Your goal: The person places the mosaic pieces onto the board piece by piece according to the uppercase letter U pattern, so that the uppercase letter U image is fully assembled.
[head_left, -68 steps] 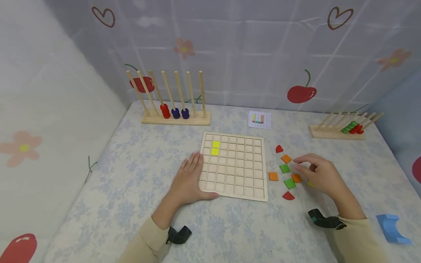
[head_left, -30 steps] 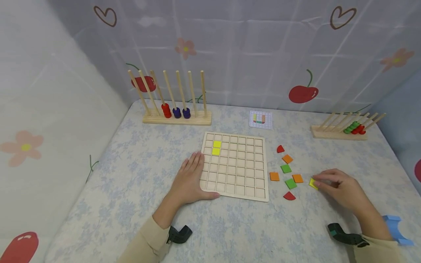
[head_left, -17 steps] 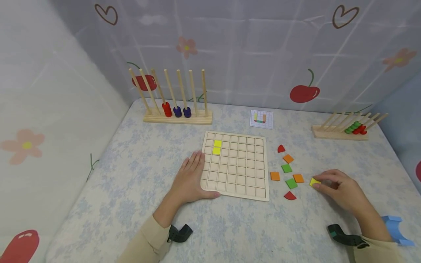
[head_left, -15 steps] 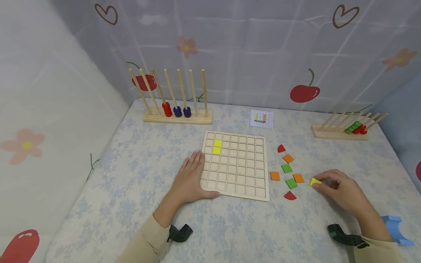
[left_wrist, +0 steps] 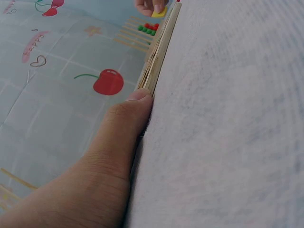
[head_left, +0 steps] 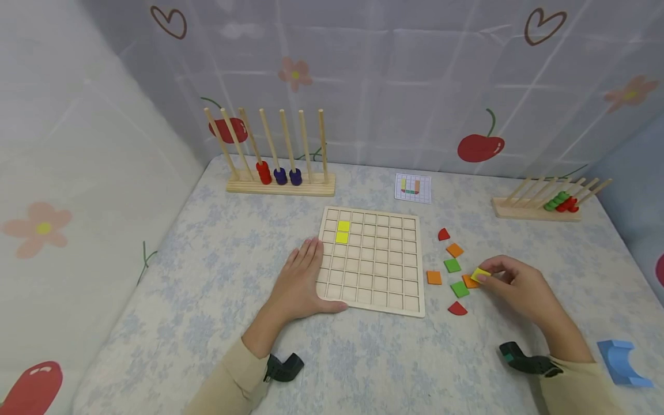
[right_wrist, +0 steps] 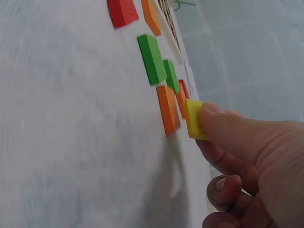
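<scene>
My right hand point(head_left: 521, 288) pinches a yellow square tile point(right_wrist: 194, 119) between thumb and fingers. In the head view the tile overlaps an orange square tile point(head_left: 469, 282); the right wrist view shows it raised off the table. My left hand point(head_left: 294, 282) lies flat with straight fingers at the left edge of the wooden grid board point(head_left: 373, 262), its thumb point(left_wrist: 137, 102) along the near corner. Two yellow tiles point(head_left: 342, 231) sit in the board's second column. Green tiles point(head_left: 452, 265), more orange tiles point(head_left: 434, 278) and red quarter-round pieces point(head_left: 457, 309) lie right of the board.
A card with a coloured pattern point(head_left: 412, 188) lies behind the board. A peg rack point(head_left: 280, 185) with red and blue beads stands back left. Another rack point(head_left: 536, 210) with green and red beads is back right. A blue curved block point(head_left: 621, 362) lies front right.
My right hand moved from the left-hand pieces to the yellow tile, took hold of it, then lifted it leftward over an orange tile. My left hand stays at the board.
</scene>
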A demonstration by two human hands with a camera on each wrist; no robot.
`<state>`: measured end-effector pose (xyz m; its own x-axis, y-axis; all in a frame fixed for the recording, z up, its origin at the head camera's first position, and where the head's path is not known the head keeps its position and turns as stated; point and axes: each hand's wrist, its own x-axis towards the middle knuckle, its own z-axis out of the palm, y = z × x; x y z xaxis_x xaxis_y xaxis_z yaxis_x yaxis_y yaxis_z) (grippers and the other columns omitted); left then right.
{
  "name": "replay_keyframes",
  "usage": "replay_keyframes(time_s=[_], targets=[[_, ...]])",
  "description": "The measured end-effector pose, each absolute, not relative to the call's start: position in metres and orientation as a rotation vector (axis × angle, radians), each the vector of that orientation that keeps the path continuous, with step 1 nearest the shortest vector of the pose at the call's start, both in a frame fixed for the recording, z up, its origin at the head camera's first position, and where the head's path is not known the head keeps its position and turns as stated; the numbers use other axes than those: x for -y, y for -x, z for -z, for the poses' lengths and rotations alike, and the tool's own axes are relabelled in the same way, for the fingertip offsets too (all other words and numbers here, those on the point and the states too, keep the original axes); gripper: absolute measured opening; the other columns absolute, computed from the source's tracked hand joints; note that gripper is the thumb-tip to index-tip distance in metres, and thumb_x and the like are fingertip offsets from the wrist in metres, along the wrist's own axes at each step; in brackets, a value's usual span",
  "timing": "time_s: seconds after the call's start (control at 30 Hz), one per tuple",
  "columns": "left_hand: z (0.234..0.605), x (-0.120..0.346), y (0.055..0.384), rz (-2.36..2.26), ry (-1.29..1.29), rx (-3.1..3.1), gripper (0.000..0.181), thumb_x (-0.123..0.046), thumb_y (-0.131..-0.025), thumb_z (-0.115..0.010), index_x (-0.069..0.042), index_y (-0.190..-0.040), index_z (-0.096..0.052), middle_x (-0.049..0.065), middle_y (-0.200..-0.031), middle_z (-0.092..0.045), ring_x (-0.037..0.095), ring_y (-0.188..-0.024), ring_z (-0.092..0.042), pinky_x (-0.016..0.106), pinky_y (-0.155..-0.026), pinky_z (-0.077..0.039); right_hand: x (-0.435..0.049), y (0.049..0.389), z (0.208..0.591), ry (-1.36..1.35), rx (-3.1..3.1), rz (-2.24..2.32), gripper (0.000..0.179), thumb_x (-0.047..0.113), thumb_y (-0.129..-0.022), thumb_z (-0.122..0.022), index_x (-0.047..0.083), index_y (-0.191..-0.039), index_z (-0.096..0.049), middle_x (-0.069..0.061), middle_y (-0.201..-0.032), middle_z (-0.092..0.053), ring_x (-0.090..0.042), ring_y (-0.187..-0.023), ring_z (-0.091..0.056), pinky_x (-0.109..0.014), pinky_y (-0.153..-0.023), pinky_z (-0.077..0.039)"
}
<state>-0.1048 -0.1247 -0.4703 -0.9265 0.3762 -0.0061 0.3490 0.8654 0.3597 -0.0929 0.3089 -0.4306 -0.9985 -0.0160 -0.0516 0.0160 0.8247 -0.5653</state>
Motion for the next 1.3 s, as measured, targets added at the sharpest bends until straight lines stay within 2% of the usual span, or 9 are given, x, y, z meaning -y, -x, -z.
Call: replay_keyframes(time_s=[0.3,0.53,0.73,0.93,1.13,1.3], targets=[[0.47,0.125,0.104,-0.55,-0.575,-2.959,0.14,-0.09,-0.063,-0.06,-0.006,-0.16,-0.004,0.01,-0.168,-0.003,0.024,-0.157,-0.002,0.047,-0.126,-0.01,-0.254,0.121,0.426,0.167,-2.859,1.061,0.022,0.028,-0.091,-0.073,0.013,-0.106,-0.068,-0.009,-0.098,-0.069,-0.015,-0.061,-0.048,-0.024,-0.05,-0.042],[0.47,0.124,0.103,-0.539,-0.574,-2.953,0.14,-0.09,-0.064,-0.06,-0.006,-0.16,-0.004,0.01,-0.169,-0.003,0.024,-0.157,-0.002,0.046,-0.126,-0.01,-0.204,0.142,0.431,0.279,-2.751,1.181,0.017,0.027,-0.091,-0.073,0.02,-0.105,-0.068,-0.005,-0.1,-0.068,-0.018,-0.061,-0.05,-0.027,-0.048,-0.043],[0.47,0.124,0.103,-0.537,-0.558,-2.936,0.14,-0.091,-0.063,-0.059,-0.007,-0.16,-0.001,0.008,-0.169,-0.001,0.022,-0.157,0.001,0.046,-0.127,-0.009,-0.158,0.151,0.431,0.321,-2.726,1.204,0.012,0.026,-0.091,-0.073,0.022,-0.102,-0.069,-0.001,-0.098,-0.069,-0.02,-0.065,-0.052,-0.03,-0.058,-0.045],[0.469,0.124,0.103,-0.519,-0.556,-2.942,0.14,-0.092,-0.063,-0.058,-0.008,-0.16,-0.001,0.008,-0.169,-0.001,0.021,-0.157,0.0,0.045,-0.127,-0.009,-0.12,0.157,0.433,0.387,-2.698,1.244,0.01,0.024,-0.092,-0.073,0.021,-0.101,-0.069,0.001,-0.098,-0.071,-0.016,-0.071,-0.057,-0.031,-0.066,-0.047],[0.47,0.125,0.104,-0.523,-0.567,-2.955,0.139,-0.092,-0.064,-0.057,-0.006,-0.16,-0.004,0.008,-0.169,-0.003,0.022,-0.157,-0.002,0.045,-0.127,-0.01,-0.092,0.162,0.434,0.454,-2.711,1.227,0.009,0.025,-0.091,-0.073,0.021,-0.099,-0.07,0.003,-0.097,-0.072,-0.014,-0.085,-0.065,-0.033,-0.077,-0.052],[0.47,0.126,0.105,-0.508,-0.563,-2.947,0.14,-0.094,-0.063,-0.055,-0.008,-0.16,-0.002,0.007,-0.169,-0.001,0.021,-0.157,0.0,0.045,-0.127,-0.009,-0.079,0.165,0.437,0.481,-2.754,1.175,0.008,0.025,-0.091,-0.073,0.022,-0.097,-0.069,0.004,-0.096,-0.072,-0.014,-0.09,-0.066,-0.035,-0.081,-0.053]])
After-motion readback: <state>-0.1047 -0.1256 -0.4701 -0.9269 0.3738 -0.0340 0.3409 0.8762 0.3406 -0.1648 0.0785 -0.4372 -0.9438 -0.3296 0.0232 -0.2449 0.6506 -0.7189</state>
